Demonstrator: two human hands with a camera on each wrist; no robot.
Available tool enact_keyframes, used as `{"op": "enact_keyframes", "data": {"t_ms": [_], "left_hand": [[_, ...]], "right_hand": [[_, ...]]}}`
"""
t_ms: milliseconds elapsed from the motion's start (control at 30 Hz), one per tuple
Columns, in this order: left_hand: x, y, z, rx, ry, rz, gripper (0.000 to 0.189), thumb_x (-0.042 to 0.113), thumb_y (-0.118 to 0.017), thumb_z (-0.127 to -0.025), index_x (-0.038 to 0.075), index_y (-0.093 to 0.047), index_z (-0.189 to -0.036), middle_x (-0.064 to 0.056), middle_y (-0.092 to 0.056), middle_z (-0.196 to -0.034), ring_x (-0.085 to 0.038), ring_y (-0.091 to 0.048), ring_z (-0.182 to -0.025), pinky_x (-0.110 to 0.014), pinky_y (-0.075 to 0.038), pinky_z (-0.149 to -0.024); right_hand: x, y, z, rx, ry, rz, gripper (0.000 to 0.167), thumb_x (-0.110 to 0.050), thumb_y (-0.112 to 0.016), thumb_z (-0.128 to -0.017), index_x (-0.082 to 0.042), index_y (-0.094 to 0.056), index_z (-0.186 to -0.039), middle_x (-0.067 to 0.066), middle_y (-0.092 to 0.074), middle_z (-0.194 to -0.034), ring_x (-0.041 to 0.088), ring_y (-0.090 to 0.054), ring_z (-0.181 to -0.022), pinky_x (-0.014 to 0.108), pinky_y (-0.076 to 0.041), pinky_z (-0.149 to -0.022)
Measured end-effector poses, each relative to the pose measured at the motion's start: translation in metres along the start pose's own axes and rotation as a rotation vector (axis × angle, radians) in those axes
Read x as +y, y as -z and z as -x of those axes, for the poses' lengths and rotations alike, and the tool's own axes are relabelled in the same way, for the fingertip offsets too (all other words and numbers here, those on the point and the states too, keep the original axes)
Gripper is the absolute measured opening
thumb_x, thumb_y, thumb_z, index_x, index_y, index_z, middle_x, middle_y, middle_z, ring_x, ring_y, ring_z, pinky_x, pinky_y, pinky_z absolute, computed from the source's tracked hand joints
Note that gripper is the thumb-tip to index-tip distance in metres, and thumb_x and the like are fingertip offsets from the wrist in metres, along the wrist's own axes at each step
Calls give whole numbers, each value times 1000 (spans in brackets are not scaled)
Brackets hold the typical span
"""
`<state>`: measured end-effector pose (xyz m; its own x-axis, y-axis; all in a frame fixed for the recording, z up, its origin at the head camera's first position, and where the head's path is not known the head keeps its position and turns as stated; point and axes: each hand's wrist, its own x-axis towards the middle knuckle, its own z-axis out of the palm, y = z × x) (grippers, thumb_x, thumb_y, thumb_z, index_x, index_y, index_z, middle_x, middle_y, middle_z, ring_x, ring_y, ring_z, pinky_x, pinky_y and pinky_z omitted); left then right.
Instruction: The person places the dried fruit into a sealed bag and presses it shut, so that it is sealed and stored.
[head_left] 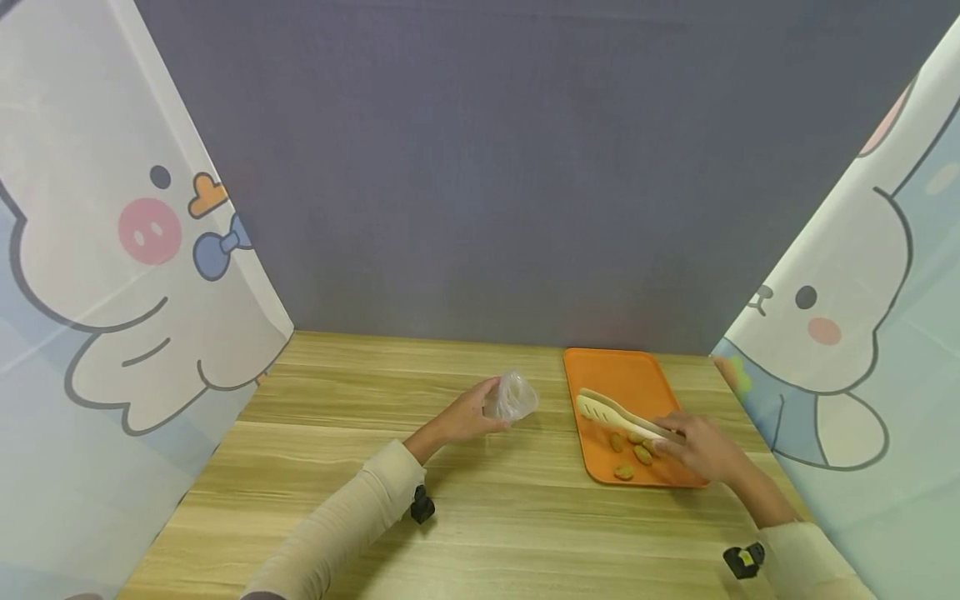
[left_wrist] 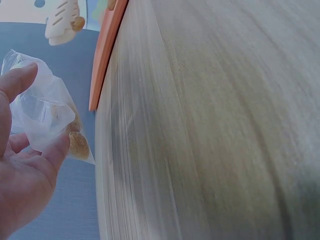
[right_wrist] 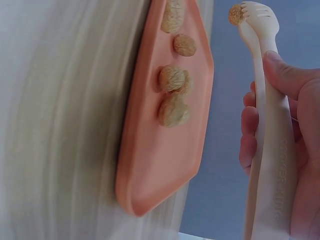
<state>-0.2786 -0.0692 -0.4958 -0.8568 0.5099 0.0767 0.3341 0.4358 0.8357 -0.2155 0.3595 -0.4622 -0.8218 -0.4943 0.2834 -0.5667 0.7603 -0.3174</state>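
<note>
In the head view, my left hand (head_left: 467, 415) holds a clear plastic bag (head_left: 516, 398) above the table, left of the orange tray (head_left: 618, 371). The left wrist view shows thumb and fingers on the bag's sides, with brown lumps (left_wrist: 78, 145) low inside it. My right hand (head_left: 708, 450) grips cream-coloured tongs (head_left: 618, 417) over the tray. A rough, round brown piece (right_wrist: 235, 15) is pinched at the tongs' slotted tips. Several similar tan, wrinkled pieces (right_wrist: 173, 110) lie on the tray below; their exact kind is unclear.
The wood-grain table (head_left: 337, 392) spreads under both arms. A grey panel (head_left: 465, 183) stands along its back edge. Printed cartoon curtains flank it, a pig curtain (head_left: 82, 275) on the left and a rabbit curtain (head_left: 847, 275) on the right, close to the tray side.
</note>
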Motion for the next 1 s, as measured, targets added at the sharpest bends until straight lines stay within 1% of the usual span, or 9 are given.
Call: {"op": "enact_keyframes", "data": {"t_ms": [67, 133, 267, 400, 467, 667, 767, 867, 1000], "left_hand": [[1, 0, 0, 0, 1, -6, 89, 28, -79, -87, 2, -32, -158, -19, -47, -152, -33, -54, -130, -49, -52, -103], [1, 0, 0, -4, 4, -4, 89, 28, -79, -88, 2, -31, -158, -19, -46, -153, -33, -54, -130, -49, -52, -103], [2, -2, 0, -9, 11, -4, 90, 29, -79, -88, 2, -30, -159, -19, -45, -154, -33, -54, -129, -49, -52, -103], [2, -3, 0, -11, 16, -16, 90, 29, -78, -88, 2, -29, -159, -19, -44, -155, -33, -54, -129, -50, -52, -103], [2, -4, 0, -15, 19, -19, 90, 30, -78, -88, 3, -29, -159, -19, -43, -155, -33, -54, -129, -50, -52, -103], [2, -5, -1, -17, 11, -29, 91, 31, -78, -89, 2, -28, -159, -19, -42, -157, -34, -53, -131, -51, -50, -105], [3, -6, 0, -17, 6, -39, 92, 32, -77, -88, 2, -27, -159, -19, -42, -157, -34, -53, -130, -51, -50, -105], [3, -6, 0, -20, 9, -39, 92, 32, -77, -89, 3, -27, -160, -19, -41, -157, -33, -53, -131, -50, -50, -106], [4, -7, -1, -24, 11, -28, 92, 32, -77, -89, 4, -27, -160, -19, -42, -157, -33, -53, -132, -50, -50, -106]], "right_hand": [[-1, 1, -3, 4, 3, -9, 32, -15, -75, -92, 4, -73, -117, 3, -75, -98, -5, -53, -73, 22, -46, -60], [-1, 1, -5, 8, 6, -2, 32, -16, -75, -92, 3, -73, -117, 0, -74, -96, -6, -50, -72, 22, -44, -59], [-2, 0, -11, 16, 4, 21, 31, -18, -75, -92, 1, -74, -116, -1, -73, -94, -5, -47, -69, 21, -42, -58], [-5, 1, -17, 20, -11, 27, 33, -20, -75, -92, 1, -74, -118, 3, -74, -97, -4, -46, -67, 21, -41, -59], [-6, 2, -19, 16, -21, 25, 35, -20, -75, -93, 2, -73, -119, 4, -75, -99, -4, -46, -67, 21, -41, -59], [-11, 2, -27, 5, -36, 52, 36, -22, -74, -94, 0, -73, -122, 7, -76, -106, 0, -55, -76, 25, -48, -65], [-14, 2, -31, -5, -39, 46, 36, -22, -74, -94, -1, -73, -122, 4, -75, -103, 0, -55, -74, 25, -48, -64], [-16, 2, -36, -13, -33, 20, 36, -22, -73, -94, 0, -72, -123, 0, -72, -98, -3, -51, -70, 23, -46, -61], [-21, 0, -43, -1, 8, -13, 35, -20, -73, -95, 2, -72, -122, -3, -69, -92, -4, -45, -67, 21, -42, -58]]}}
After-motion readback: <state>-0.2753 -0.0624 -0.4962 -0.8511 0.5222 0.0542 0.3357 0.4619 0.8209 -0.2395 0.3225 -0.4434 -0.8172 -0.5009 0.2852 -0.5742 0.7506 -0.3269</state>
